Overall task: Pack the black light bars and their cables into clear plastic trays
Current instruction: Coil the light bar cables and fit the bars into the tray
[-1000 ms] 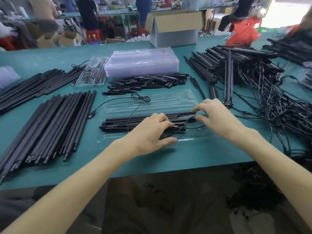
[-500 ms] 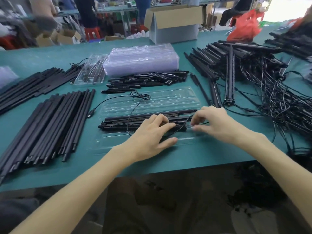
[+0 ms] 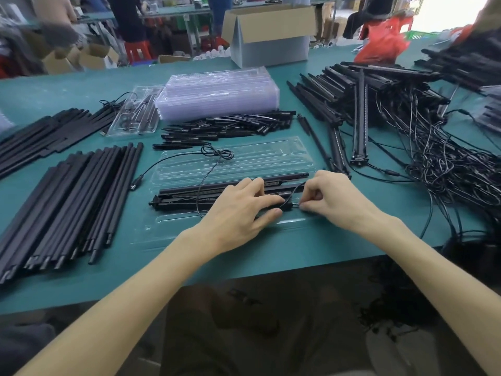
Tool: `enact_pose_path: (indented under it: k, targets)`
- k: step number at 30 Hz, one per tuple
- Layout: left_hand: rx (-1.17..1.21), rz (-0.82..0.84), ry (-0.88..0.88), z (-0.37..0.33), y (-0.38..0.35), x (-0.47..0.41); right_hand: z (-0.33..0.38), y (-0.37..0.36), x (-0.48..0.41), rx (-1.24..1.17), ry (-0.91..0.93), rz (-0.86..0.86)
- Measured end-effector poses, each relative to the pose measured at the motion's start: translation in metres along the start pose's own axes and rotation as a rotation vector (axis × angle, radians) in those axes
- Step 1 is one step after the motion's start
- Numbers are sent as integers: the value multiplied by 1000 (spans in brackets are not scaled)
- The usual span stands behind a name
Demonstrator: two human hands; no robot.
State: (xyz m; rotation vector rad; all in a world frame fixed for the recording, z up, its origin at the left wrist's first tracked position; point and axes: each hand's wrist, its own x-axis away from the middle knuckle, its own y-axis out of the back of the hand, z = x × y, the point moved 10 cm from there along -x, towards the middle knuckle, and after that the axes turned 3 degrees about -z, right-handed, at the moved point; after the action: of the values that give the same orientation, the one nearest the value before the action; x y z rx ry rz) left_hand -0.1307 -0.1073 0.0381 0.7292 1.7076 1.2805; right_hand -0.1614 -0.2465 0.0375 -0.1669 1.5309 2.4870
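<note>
An open clear plastic tray lies in front of me on the green table. Black light bars lie lengthwise across its near half. Their thin black cable loops over the tray's far half, ending in a small coil. My left hand rests over the bars near their right end, fingers on top and thumb at the near side. My right hand pinches the cable by the bars' right end, fingers curled.
Black bars lie in rows at the left. A stack of clear trays and short black pieces sit behind. A filled tray lies at back left. Tangled bars and cables fill the right. A cardboard box stands far back.
My right hand came nearer along the bars' right end and curled into a pinch on the cable. My left hand stayed on the bars.
</note>
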Motion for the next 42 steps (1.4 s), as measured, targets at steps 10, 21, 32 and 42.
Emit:
enact_pose_path:
  k: [10,21,32,42]
  targets:
    - [369,-99,201,24,-5,-4,-20,22,-20,233,-11,-78]
    - [435,-127,240,28,-6,0,-12,22,-25,488,-55,-13]
    - [462,-118,274,30,-6,-1,32,77,0,-69,-37,-367]
    - [477,-140,289,29,-6,0,-17,14,24,-839,-416,-199]
